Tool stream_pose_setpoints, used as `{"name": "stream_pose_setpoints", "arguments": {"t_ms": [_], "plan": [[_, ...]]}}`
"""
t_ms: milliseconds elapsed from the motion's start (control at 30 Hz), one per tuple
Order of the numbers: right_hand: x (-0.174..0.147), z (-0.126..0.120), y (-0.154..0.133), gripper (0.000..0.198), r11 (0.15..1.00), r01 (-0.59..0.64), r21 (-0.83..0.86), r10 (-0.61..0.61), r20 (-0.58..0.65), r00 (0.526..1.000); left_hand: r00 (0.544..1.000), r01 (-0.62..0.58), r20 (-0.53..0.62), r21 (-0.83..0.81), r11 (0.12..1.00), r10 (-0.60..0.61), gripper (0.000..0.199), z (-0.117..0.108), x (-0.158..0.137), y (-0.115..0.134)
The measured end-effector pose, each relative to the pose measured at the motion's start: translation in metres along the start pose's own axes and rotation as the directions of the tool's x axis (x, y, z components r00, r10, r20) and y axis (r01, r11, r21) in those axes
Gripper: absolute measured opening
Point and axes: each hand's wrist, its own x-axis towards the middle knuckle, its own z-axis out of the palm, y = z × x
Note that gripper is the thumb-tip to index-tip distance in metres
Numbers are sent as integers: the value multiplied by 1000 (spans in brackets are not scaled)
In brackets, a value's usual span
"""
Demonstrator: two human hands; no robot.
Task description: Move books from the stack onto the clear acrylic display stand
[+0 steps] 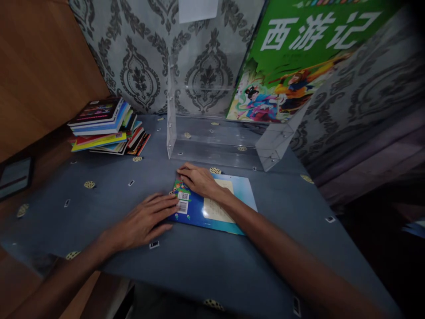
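Now, I have the left hand [146, 221] laid out with its grip unclosed: the four fingers lie nearly straight and close together, the thumb stands apart, and the fingertips lie over the left edge of the blue book [195, 217], by its barcode label [183, 204]. I read the right hand [201, 180] less surely. Its fingers bend at the book's far left corner, but their undersides are hidden, so I cannot tell whether that grip pinches the cover or only presses on it.

Both palms face down. The left forearm comes in from the lower left, its fingers aimed rightward; the right forearm slants in from the lower right, crosses over the book and points its fingers left.

I see the book flat on the worktop [109, 199], just in front of the clear stand [274, 144], its long axis running roughly side to side, barcode end leftward. A green book [265, 66] stands upright at the stand's right, and a stack of books [99, 124] sits farther left.
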Motion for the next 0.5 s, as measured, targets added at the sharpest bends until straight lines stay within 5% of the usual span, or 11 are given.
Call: {"name": "stream_pose_setpoints", "arguments": {"t_ms": [233, 500], "plan": [[0, 3, -2, 29, 999, 21, -47, -22, -20, 1000, 990, -13, -140, -81, 997, 1, 32, 4, 3, 4], [0, 8, 7, 30, 997, 67, -26, -68, -71, 995, 983, 129, -135, 35, 991, -123, 42, 13, 43, -19]]}}
